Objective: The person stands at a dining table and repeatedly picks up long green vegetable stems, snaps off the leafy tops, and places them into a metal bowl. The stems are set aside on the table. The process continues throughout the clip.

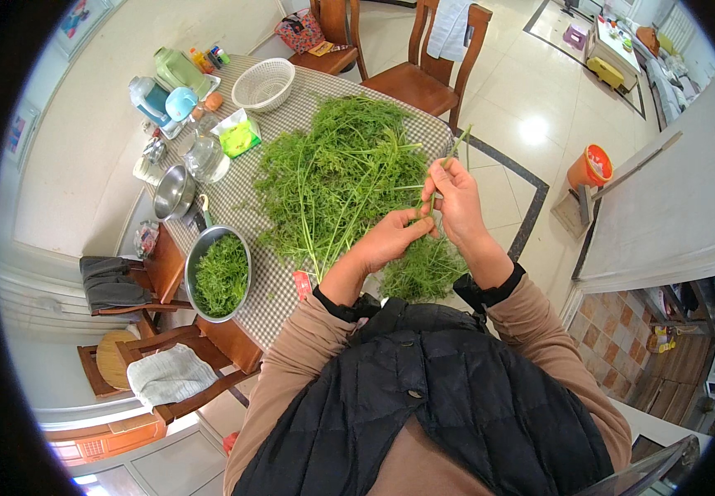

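A thin green stem stands up between the fingers of my right hand, its bare end pointing away from me. My left hand pinches the lower, leafy part of the same sprig, close below the right fingers. Both hands hover over the near right side of a big heap of feathery greens on a checked tablecloth. Beneath my wrists, near the table's edge, lies a smaller pile of fine leafy tops. To the left sits a metal bowl filled with picked leaves.
Along the table's left side are a steel bowl, a glass jug, a tissue pack, a green thermos and a white plastic basket. Wooden chairs surround the table. An orange bin stands on the floor at right.
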`<state>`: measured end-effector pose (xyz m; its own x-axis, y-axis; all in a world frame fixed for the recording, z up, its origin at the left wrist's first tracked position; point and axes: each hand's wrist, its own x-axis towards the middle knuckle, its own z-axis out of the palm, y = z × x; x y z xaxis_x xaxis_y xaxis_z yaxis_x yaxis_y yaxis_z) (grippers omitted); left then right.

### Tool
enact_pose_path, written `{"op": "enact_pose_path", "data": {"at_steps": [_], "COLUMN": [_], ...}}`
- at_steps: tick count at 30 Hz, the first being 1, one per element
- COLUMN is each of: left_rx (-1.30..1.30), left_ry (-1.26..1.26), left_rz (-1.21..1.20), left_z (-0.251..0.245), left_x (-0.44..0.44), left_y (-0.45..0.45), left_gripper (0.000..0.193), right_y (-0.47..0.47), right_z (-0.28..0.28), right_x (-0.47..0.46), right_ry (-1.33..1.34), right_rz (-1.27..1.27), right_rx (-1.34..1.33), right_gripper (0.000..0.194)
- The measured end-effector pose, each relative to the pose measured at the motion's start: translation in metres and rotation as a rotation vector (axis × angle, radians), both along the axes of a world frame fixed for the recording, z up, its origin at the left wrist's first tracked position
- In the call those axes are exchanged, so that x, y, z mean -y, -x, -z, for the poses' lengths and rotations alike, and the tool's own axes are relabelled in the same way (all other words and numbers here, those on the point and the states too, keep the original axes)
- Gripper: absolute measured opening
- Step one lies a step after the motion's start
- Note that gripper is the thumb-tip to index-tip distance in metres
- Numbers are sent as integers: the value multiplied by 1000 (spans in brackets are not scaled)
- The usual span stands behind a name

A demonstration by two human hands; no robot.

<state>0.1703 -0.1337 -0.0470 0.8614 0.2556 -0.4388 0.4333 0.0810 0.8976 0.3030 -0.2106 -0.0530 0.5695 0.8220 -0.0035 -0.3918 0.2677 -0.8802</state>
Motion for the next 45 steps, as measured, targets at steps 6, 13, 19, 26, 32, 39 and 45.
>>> {"op": "enact_pose_path", "data": {"at_steps": [6, 13, 19, 26, 32, 39, 45], "left_rx": [94, 336, 278, 300, 356, 298, 350], "left_ry": [-62, -144, -84, -182, -122, 38, 151], "left_rz": [72, 196, 243, 265, 245, 181, 49], "left_z": [3, 4, 1, 2, 8, 16, 20], "left_x": [-5, -1, -1, 2, 0, 13, 23], "left_y": [4, 2, 5, 5, 5, 10, 5], "left_gripper": [29, 25, 24, 24, 22, 28, 31], "right_y": [-8, -11, -10, -7, -2, -18, -15], "right_z": [3, 7, 5, 5, 0, -12, -7], "right_x": [-1, -2, -1, 0, 2, 5, 2], "right_ry": [29, 21, 11, 21, 3, 6, 5], "right_rz": [75, 16, -19, -34, -36, 56, 115], "right_rx": [-63, -124, -135, -103, -95, -54, -85], "right_gripper": [13, 13, 13, 15, 16, 12, 12]}}
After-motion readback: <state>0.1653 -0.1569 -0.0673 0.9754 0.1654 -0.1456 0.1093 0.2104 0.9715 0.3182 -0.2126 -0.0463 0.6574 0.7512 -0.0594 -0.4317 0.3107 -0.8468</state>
